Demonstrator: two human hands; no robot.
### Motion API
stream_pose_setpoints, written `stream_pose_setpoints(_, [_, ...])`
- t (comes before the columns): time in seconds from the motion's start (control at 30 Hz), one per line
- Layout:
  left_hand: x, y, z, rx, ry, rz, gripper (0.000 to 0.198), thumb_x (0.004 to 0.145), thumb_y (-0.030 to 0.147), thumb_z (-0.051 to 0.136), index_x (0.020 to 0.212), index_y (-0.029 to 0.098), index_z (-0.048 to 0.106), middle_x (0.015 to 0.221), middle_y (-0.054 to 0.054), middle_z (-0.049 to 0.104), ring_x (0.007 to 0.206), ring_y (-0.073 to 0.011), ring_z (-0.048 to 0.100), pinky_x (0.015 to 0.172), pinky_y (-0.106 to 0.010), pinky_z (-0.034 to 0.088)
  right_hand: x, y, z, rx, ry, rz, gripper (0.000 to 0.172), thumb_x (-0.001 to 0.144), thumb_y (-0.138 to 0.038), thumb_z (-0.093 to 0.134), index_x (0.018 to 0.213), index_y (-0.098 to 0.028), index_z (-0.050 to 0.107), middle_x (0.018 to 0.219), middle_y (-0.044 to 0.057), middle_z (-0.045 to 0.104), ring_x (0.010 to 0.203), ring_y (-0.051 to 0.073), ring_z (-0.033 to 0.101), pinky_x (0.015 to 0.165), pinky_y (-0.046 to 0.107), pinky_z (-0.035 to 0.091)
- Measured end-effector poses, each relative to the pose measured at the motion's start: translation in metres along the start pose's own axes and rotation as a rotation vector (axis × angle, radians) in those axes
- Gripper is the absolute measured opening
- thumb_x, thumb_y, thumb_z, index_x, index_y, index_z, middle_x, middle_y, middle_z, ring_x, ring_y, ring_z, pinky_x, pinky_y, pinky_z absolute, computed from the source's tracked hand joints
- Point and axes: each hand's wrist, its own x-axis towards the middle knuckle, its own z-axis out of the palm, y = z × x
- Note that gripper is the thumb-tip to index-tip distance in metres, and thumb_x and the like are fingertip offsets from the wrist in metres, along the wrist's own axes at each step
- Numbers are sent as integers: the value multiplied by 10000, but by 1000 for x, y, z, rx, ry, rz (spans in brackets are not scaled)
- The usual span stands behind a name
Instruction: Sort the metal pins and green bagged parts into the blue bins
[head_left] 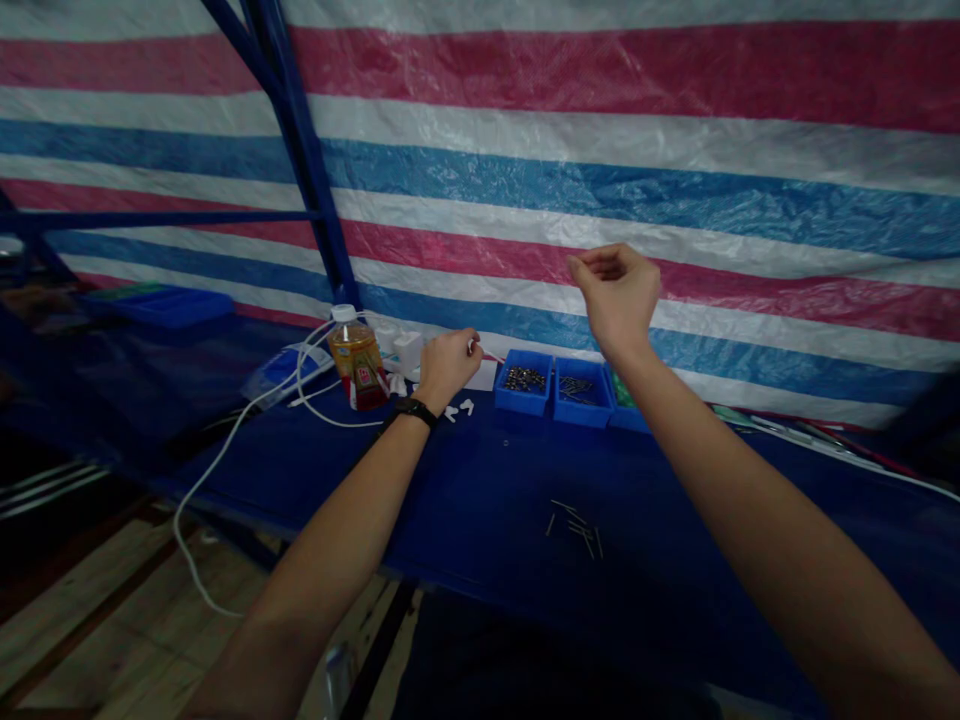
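Observation:
My left hand, with a black watch on its wrist, is low over the back of the blue table, left of the bins. Its fingers are curled together; whatever is in them is too small or hidden to make out. Small white pieces lie just below it. My right hand is raised above the bins before the striped sheet, thumb and fingertips pinched together. I cannot make out anything in that pinch. One blue bin holds many small metal parts, and the bin beside it holds thin metal pins.
Several loose thin pins and a small ring lie on the table. A drink bottle stands left, with a white cable looping over the table edge. A blue metal post rises behind.

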Motion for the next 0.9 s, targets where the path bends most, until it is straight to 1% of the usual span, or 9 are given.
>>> stream_pose_setpoints(0.1, [-2,5,-2,-5,-24,15,294,900,254,509,1096,200,723,950,-92,755,916,-264,691,748,-317,458,-20,6,0,-139,-306,112,134,791,-255,729,870,-148,745,867,80,752,801,206,688,786,350,526])
stream_pose_setpoints(0.2, [-5,13,-2,-35,-57,84,284,898,258,525,1081,193,732,962,-100,757,917,-264,688,765,-323,461,-50,18,-19,-210,-640,199,124,798,-228,722,884,-153,771,893,78,771,823,212,704,812,351,528])
stream_pose_setpoints(0.3, [-11,26,-3,-121,-187,236,281,894,245,538,1087,209,737,955,-78,755,886,-235,683,771,-308,458,-88,20,-65,-183,-850,114,178,884,-262,639,986,-201,772,958,51,768,793,181,697,782,332,547])
stream_pose_setpoints(0.4, [-20,38,-10,-206,-431,398,249,883,235,563,1052,228,745,882,-50,743,799,-205,670,706,-279,438,-136,8,-115,-157,-1098,91,243,900,-351,660,1110,-260,743,1090,49,730,902,183,699,829,327,570])
stream_pose_setpoints(0.47, [-27,44,-18,-233,-558,451,197,897,242,562,964,220,746,823,-40,725,762,-196,658,668,-267,413,-169,0,-134,-253,-1103,52,416,881,-382,690,1289,-303,659,1289,77,647,1128,232,651,975,393,543])
stream_pose_setpoints(0.57, [-38,52,-30,-234,-643,430,214,938,284,544,831,191,704,759,-39,694,705,-181,638,616,-257,367,-206,-5,-135,-408,-1052,-54,611,839,-429,730,1414,-325,551,1388,121,574,1216,325,601,966,508,555])
stream_pose_setpoints(0.63, [-44,56,-36,-294,-727,450,200,942,348,582,854,198,681,746,-17,681,687,-166,632,583,-245,335,-220,-3,-124,-455,-991,-118,549,845,-374,726,1370,-293,587,1317,137,611,1141,338,635,902,525,585])
stream_pose_setpoints(0.77, [-57,62,-36,-481,-1111,527,337,828,508,738,1004,232,659,701,40,654,635,-136,623,512,-222,296,-223,6,-108,-409,-887,-153,234,961,-210,522,1140,-214,673,1061,113,679,906,229,696,761,350,629])
stream_pose_setpoints(0.9, [-66,67,-27,-434,-1199,550,515,713,610,798,1017,224,645,799,6,694,729,-189,659,530,-248,291,-213,14,-111,-380,-752,-222,371,1037,-179,312,1030,-199,683,887,75,702,766,148,707,688,203,598])
